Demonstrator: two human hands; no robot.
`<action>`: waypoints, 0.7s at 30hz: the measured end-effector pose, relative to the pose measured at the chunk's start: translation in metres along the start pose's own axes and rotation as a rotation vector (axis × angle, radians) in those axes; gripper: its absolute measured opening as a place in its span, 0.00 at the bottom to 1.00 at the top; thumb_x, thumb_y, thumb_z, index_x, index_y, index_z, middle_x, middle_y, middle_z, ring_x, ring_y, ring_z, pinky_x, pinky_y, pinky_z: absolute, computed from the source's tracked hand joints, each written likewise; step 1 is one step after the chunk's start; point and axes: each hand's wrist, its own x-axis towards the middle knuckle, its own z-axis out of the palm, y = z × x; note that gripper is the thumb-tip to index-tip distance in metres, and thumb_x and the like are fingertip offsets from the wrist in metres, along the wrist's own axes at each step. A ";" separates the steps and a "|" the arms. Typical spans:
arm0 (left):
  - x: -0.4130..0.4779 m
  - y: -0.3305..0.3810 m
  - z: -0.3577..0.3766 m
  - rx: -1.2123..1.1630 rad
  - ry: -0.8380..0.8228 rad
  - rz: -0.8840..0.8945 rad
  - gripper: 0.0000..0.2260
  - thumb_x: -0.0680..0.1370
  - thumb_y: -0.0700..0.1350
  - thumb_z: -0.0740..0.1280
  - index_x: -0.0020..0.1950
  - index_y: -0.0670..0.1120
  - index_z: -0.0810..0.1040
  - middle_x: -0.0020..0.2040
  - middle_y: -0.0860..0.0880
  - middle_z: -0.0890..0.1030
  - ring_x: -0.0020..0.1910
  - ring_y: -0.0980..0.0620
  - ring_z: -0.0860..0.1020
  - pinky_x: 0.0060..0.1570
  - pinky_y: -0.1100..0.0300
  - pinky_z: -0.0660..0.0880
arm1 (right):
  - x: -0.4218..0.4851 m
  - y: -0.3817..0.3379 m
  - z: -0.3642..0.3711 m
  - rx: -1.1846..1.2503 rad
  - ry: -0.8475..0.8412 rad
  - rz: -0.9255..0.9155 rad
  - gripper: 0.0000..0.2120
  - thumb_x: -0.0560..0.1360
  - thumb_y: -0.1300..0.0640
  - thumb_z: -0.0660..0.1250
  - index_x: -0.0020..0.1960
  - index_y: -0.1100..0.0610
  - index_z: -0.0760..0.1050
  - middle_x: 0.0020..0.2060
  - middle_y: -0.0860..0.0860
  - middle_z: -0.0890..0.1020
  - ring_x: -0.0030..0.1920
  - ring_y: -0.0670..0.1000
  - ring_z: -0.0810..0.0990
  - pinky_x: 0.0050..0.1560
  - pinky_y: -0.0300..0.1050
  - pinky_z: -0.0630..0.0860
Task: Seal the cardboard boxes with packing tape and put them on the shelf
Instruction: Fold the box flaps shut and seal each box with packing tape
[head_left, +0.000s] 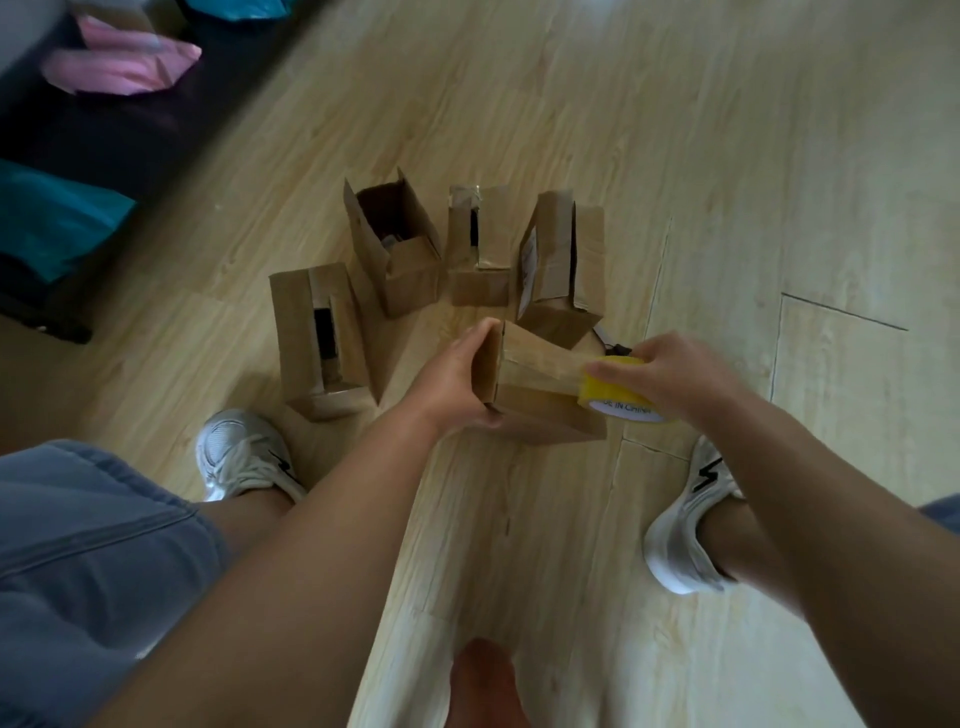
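Observation:
A small cardboard box (540, 410) lies on the wooden floor between my feet. My left hand (457, 379) grips its left end, fingers over the top edge and thumb underneath. My right hand (670, 371) holds a yellow roll of packing tape (615, 392) at the box's right end. A strip of clear tape (540, 364) stretches from the roll across the box's top. Beyond it stand several more boxes: one with its flaps open (400, 244), two with a gap between their flaps (322, 338) (478, 244), and one further right (561, 265).
My two white sneakers (244, 457) (691, 525) flank the box on the floor. A dark low shelf or bench (104, 140) runs along the upper left, holding pink (119, 65) and teal bags (52, 218). A small dark item (610, 343) lies behind the held box.

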 end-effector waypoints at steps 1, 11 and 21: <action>0.002 -0.003 0.002 -0.016 -0.003 -0.013 0.50 0.64 0.40 0.82 0.79 0.58 0.57 0.74 0.54 0.65 0.71 0.51 0.66 0.68 0.55 0.68 | 0.003 -0.001 0.003 -0.040 0.019 -0.007 0.27 0.72 0.34 0.70 0.37 0.60 0.79 0.30 0.54 0.75 0.32 0.52 0.74 0.34 0.45 0.66; 0.004 -0.011 0.002 0.231 -0.051 -0.028 0.56 0.68 0.45 0.79 0.81 0.57 0.41 0.82 0.55 0.44 0.79 0.48 0.55 0.73 0.51 0.63 | 0.014 -0.020 0.024 -0.174 0.119 -0.036 0.26 0.76 0.38 0.66 0.43 0.62 0.80 0.33 0.54 0.78 0.34 0.51 0.75 0.32 0.45 0.68; 0.009 0.011 0.019 0.834 -0.019 0.127 0.46 0.76 0.43 0.70 0.81 0.47 0.37 0.82 0.50 0.40 0.79 0.52 0.36 0.77 0.46 0.35 | 0.009 -0.022 0.024 -0.198 0.080 -0.077 0.25 0.73 0.34 0.67 0.45 0.57 0.80 0.35 0.52 0.78 0.39 0.53 0.78 0.39 0.48 0.75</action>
